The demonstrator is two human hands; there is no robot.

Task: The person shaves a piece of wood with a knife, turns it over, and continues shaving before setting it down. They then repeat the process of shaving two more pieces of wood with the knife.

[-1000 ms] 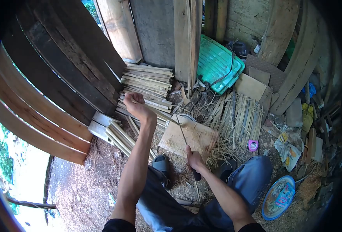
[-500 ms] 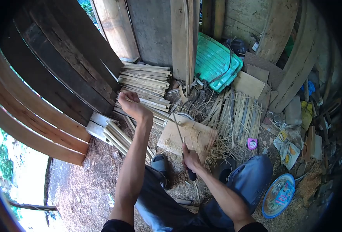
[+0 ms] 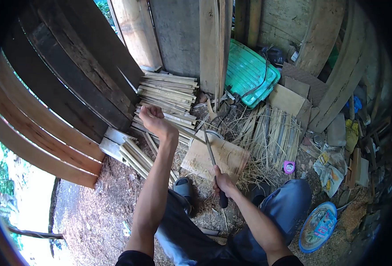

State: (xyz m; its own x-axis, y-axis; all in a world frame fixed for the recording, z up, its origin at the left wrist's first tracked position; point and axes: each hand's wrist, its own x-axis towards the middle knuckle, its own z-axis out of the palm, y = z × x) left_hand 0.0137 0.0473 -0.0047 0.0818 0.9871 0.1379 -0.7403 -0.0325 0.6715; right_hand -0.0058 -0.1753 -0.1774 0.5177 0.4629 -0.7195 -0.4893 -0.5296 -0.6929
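Fingers [image 3: 157, 111] of the left hand [image 3: 155, 122] are clamped on a pale strip [image 3: 190, 135] left of the frame's center, while those of the right hand [image 3: 223, 185], lower and just right of center, wrap around a long-bladed knife [image 3: 210, 151]. Stacked slats [image 3: 167, 91], the widest spread here, lie behind the left fist, above and left of center; a flat wooden board [image 3: 200, 162] rests at mid-frame, below the meeting of blade and strip. The knife points nearly straight up the picture, tipped slightly left, its dark handle [image 3: 223, 200] toward the bottom. The strip, smallest of the group, slants from the left fist down to the right, its free end at the blade over the board's upper part; whether the two touch cannot be told. From the right hand's fingers it lies up and to the left, well apart from them, with only the blade spanning the gap; the left hand, gripping it, is the nearer. Slim, straight and light tan, the strip shows a narrow face, and how much the fist hides is unclear.
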